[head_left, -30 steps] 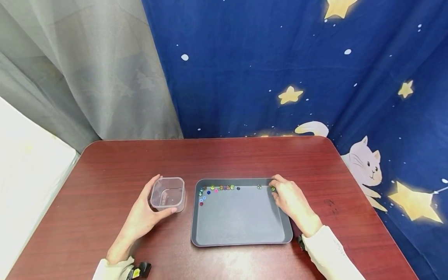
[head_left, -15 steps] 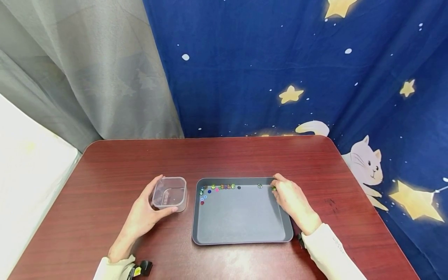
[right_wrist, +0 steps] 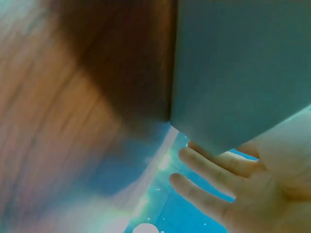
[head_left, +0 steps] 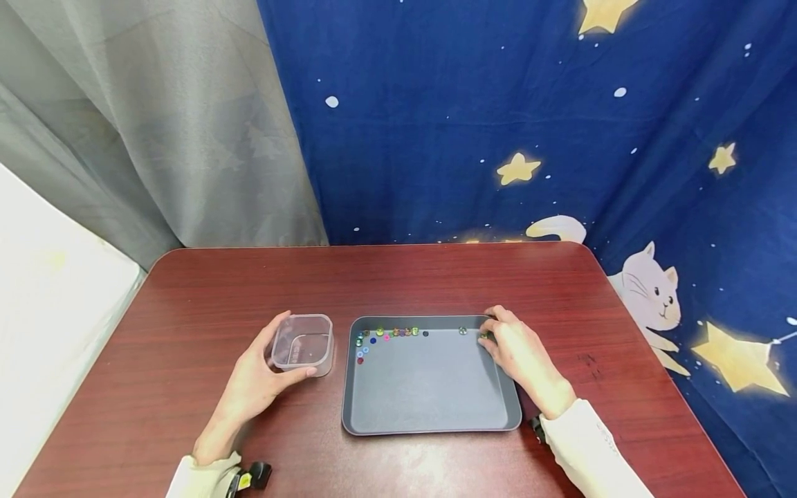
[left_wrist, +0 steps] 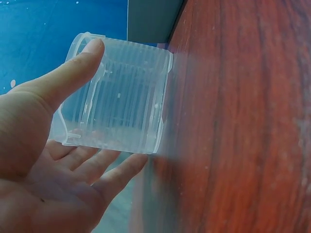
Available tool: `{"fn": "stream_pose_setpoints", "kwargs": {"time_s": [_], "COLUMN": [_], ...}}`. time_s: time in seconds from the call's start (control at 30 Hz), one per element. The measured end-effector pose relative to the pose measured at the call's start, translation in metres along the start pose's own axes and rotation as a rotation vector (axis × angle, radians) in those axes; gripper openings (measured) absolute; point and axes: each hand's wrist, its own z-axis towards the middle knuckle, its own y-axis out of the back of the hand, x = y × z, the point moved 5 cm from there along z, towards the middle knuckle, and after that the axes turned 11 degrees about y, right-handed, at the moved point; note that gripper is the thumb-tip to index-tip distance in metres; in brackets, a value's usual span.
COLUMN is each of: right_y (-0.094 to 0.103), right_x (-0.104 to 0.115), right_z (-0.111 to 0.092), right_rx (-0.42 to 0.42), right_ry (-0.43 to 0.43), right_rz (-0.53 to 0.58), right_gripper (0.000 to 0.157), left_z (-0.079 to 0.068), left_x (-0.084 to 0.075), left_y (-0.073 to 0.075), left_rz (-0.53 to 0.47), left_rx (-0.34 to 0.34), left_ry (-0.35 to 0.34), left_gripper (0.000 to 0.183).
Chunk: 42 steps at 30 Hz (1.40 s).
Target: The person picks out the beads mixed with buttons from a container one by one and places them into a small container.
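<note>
On the left, my left hand (head_left: 252, 384) grips a clear plastic container (head_left: 302, 346), thumb on the near side and fingers round the far side. In the left wrist view the thumb presses the container's ribbed wall (left_wrist: 126, 92). My right hand (head_left: 523, 356) reaches over the far right corner of a grey tray (head_left: 429, 432), thumb and a finger pinching a small green bead (head_left: 483, 336). The right wrist view shows other fingers (right_wrist: 209, 170) extended past the tray wall (right_wrist: 233, 63), which hides the fingertips at the bead.
Several coloured beads (head_left: 380, 333) lie along the tray's far wall and far left corner. One clear-greenish bead (head_left: 463, 330) sits left of my right hand. The tray stands on a reddish wooden table (head_left: 398, 283), with a blue star curtain (head_left: 423, 138) behind.
My right thumb and the green bead have shifted slightly left within the tray corner, and the fingers have spread a little. The left hand still holds the container in place.
</note>
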Motion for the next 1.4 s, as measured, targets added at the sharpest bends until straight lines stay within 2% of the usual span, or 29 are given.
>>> {"fn": "stream_pose_setpoints", "kwargs": {"time_s": [0.2, 0.57, 0.9, 1.4], "right_y": [0.006, 0.013, 0.023, 0.036], "right_x": [0.002, 0.007, 0.021, 0.04], "right_z": [0.004, 0.009, 0.018, 0.026], "right_rx": [-0.021, -0.094, -0.091, -0.093], "right_ry": [0.001, 0.001, -0.015, 0.041], "right_rz": [-0.004, 0.077, 0.17, 0.172], "right_gripper": [0.013, 0.016, 0.015, 0.018], "left_z": [0.0, 0.001, 0.002, 0.003], "left_x": [0.002, 0.005, 0.005, 0.006], "left_y": [0.0, 0.0, -0.001, -0.001], "left_rz": [-0.007, -0.026, -0.032, -0.044], "left_rx": [0.001, 0.011, 0.013, 0.023], "left_ry": [0.002, -0.001, -0.004, -0.013], "left_gripper": [0.105, 0.104, 0.105, 0.104]}}
